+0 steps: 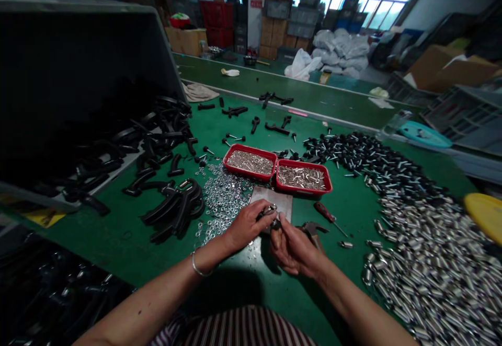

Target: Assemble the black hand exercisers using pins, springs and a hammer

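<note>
My left hand [246, 225] is closed, thumb and fingers pinching a small shiny metal part [270, 209]. Close against it, the fingertips of my right hand [296, 249] pinch a small dark, rounded piece [276, 224]; whether the two pieces are joined I cannot tell. Both hands are over the near part of a flat metal plate [284, 202] on the green table. Just right of my right hand lies a hammer [314, 228], its handle partly hidden. Beside my left wrist spread many loose silver nuts [223, 199].
Behind the plate stand two red trays of small metal pieces, the left [250, 175] and right [304, 192]. Right are a screwdriver [324, 212], black-headed bolts [364, 152] and a pile of metal cylinders [431, 262]. Black handles [182, 202] lie left, by a tipped grey bin [168, 48].
</note>
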Demonstrator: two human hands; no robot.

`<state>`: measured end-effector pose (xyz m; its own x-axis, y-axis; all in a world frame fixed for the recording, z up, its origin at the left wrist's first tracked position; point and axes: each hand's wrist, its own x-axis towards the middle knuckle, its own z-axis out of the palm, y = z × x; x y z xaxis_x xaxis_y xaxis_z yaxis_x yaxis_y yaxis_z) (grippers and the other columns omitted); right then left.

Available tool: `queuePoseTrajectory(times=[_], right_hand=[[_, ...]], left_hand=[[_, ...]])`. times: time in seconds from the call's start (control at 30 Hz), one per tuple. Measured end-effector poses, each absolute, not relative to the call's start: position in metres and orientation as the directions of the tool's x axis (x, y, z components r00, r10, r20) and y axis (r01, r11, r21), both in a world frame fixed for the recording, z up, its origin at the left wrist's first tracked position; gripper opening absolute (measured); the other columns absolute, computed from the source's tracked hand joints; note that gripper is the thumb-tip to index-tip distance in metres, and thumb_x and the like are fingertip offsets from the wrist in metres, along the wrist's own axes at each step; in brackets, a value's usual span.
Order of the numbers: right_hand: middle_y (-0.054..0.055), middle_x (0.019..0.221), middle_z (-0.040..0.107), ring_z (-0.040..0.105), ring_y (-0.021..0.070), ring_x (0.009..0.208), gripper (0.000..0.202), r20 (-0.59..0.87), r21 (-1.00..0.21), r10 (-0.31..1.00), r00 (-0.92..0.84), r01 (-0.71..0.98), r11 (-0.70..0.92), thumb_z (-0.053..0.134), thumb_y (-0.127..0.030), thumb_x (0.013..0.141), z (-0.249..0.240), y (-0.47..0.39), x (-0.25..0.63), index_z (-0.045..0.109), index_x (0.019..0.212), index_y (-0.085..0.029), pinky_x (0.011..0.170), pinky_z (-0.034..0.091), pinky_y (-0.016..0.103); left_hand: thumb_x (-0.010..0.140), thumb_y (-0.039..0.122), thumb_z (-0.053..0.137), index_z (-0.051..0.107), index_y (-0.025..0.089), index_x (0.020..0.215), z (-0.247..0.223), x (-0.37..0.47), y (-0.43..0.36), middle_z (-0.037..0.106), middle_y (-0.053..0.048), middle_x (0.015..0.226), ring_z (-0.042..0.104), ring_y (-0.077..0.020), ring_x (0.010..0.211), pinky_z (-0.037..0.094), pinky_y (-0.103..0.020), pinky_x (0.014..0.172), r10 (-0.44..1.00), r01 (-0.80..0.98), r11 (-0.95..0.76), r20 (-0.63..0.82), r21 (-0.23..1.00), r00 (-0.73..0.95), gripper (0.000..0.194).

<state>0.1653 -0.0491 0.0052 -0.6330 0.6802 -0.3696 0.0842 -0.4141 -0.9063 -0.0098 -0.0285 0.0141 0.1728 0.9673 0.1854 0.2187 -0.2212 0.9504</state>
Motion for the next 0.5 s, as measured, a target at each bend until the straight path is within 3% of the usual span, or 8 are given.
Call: queuePoseTrajectory(times=[0.03, 0.1, 0.17, 0.2, 0.23, 0.3, 0.37, 0.5], right_hand=[[-0.002, 0.049, 0.055, 0.042, 0.0115, 0.032, 0.068, -0.359, -0.925, 0.702, -0.614, 0.137, -0.353, 0.017, -0.076, 0.091, 0.007, -0.048, 0.167, 0.054, 0.079, -0.02, 0.033, 0.034, 0.024], [0.007, 0.072, 0.068, 0.061, 0.0171, 0.054, 0.058, -0.213, -0.946, 0.855, -0.474, 0.318, -0.06, 0.035, -0.072, 0.09, 0.01, -0.045, 0.168, 0.059, 0.092, -0.019, 0.046, 0.046, 0.028], [0.012, 0.094, 0.069, 0.066, 0.0226, 0.081, 0.049, 0.027, -0.841, 0.937, -0.349, 0.498, 0.21, 0.053, -0.066, 0.087, 0.011, -0.043, 0.168, 0.06, 0.1, -0.02, 0.064, 0.052, 0.032], [0.012, 0.094, 0.069, 0.066, 0.0231, 0.083, 0.046, 0.077, -0.807, 0.938, -0.339, 0.531, 0.258, 0.054, -0.064, 0.087, 0.01, -0.043, 0.168, 0.06, 0.098, -0.019, 0.067, 0.052, 0.033], [0.011, 0.088, 0.068, 0.065, 0.0221, 0.078, 0.047, 0.046, -0.824, 0.926, -0.375, 0.51, 0.248, 0.047, -0.064, 0.091, 0.009, -0.044, 0.167, 0.061, 0.093, -0.019, 0.064, 0.052, 0.032], [0.005, 0.066, 0.064, 0.059, 0.017, 0.054, 0.06, -0.153, -0.927, 0.832, -0.534, 0.37, 0.067, 0.022, -0.063, 0.098, 0.005, -0.046, 0.165, 0.059, 0.086, -0.017, 0.05, 0.048, 0.028], [0.003, 0.062, 0.062, 0.054, 0.0141, 0.044, 0.065, -0.263, -0.956, 0.736, -0.624, 0.269, -0.114, 0.013, -0.063, 0.099, 0.003, -0.049, 0.165, 0.058, 0.091, -0.017, 0.042, 0.042, 0.025], [0.003, 0.082, 0.066, 0.06, 0.0148, 0.066, 0.041, -0.109, -0.942, 0.915, -0.388, 0.335, 0.029, 0.057, -0.06, 0.088, 0.006, -0.052, 0.166, 0.057, 0.092, -0.02, 0.054, 0.047, 0.024]], left_hand=[[0.086, 0.04, 0.062, 0.063, 0.022, 0.078, 0.014, -0.011, -0.027, 0.057, 0.0, 0.072, 0.05, -0.017, 0.071, 0.04, -0.026, 0.07, 0.97, 0.22, -0.206, 0.17, 0.954, 0.171, 0.02], [0.089, 0.043, 0.057, 0.061, 0.021, 0.08, 0.013, -0.011, -0.025, 0.054, 0.001, 0.069, 0.049, -0.0155, 0.065, 0.039, -0.025, 0.064, 0.984, 0.187, -0.119, 0.091, 0.975, 0.151, 0.024], [0.092, 0.044, 0.052, 0.059, 0.021, 0.084, 0.012, -0.01, -0.026, 0.053, 0.002, 0.069, 0.049, -0.0151, 0.062, 0.039, -0.025, 0.062, 0.991, 0.146, -0.032, 0.012, 0.989, 0.134, 0.026], [0.093, 0.043, 0.052, 0.06, 0.021, 0.085, 0.012, -0.009, -0.027, 0.054, 0.001, 0.071, 0.051, -0.0157, 0.065, 0.041, -0.026, 0.066, 0.992, 0.14, -0.031, 0.013, 0.99, 0.128, 0.025], [0.093, 0.042, 0.052, 0.061, 0.021, 0.088, 0.012, -0.009, -0.028, 0.057, -0.001, 0.077, 0.054, -0.0172, 0.073, 0.043, -0.027, 0.073, 0.991, 0.147, -0.067, 0.049, 0.987, 0.124, 0.023], [0.093, 0.037, 0.054, 0.063, 0.021, 0.096, 0.013, -0.008, -0.032, 0.061, -0.005, 0.096, 0.057, -0.0209, 0.095, 0.042, -0.031, 0.091, 0.972, 0.183, -0.204, 0.178, 0.962, 0.152, 0.019], [0.093, 0.033, 0.053, 0.063, 0.021, 0.102, 0.013, -0.009, -0.036, 0.059, -0.008, 0.108, 0.053, -0.023, 0.109, 0.037, -0.034, 0.102, 0.942, 0.222, -0.306, 0.262, 0.926, 0.208, 0.017], [0.097, 0.031, 0.044, 0.058, 0.02, 0.101, 0.007, -0.011, -0.04, 0.057, -0.008, 0.102, 0.053, -0.0224, 0.103, 0.039, -0.035, 0.099, 0.963, 0.303, -0.264, 0.235, 0.916, 0.13, 0.018]])
